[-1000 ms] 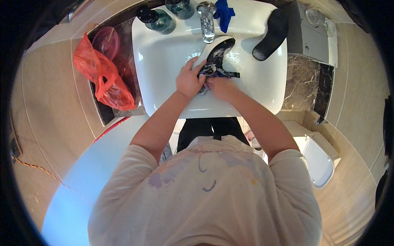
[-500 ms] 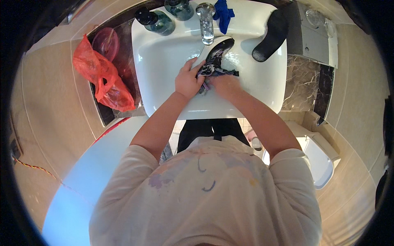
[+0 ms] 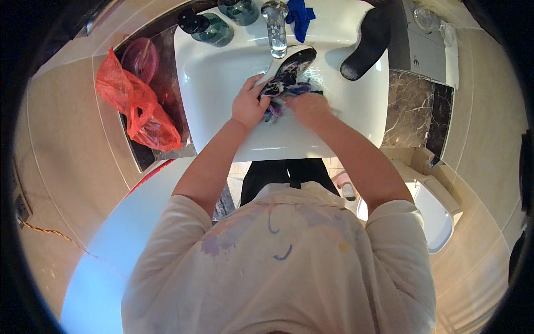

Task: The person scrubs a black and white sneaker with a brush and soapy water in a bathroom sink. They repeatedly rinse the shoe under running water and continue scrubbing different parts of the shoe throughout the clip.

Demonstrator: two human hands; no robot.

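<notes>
In the white sink [image 3: 217, 72] lies a black shoe [image 3: 289, 69] with a white sole and streaks of white suds on its upper. My left hand [image 3: 249, 104] grips its left side, fingers along the sole and thumb near the opening. At the shoe's near right side, my right hand [image 3: 309, 107] is closed and slightly blurred. A dark strip with purplish, stringy bits shows beside its fingers; whether it is a brush, a cloth or part of the shoe I cannot tell. A black insole [image 3: 367, 47] rests over the sink's right rim.
Above the shoe stands the faucet [image 3: 276, 30], with a crumpled blue cloth [image 3: 301, 21] beside it. Two dark green bottles, one nearer [image 3: 214, 30], stand at the back left. A red plastic bag [image 3: 130, 100] lies left; a grey box [image 3: 417, 47] stands right.
My left hand and the shoe have shifted slightly left and toward the far side. My right hand has turned and moved a little up along the shoe's side.
</notes>
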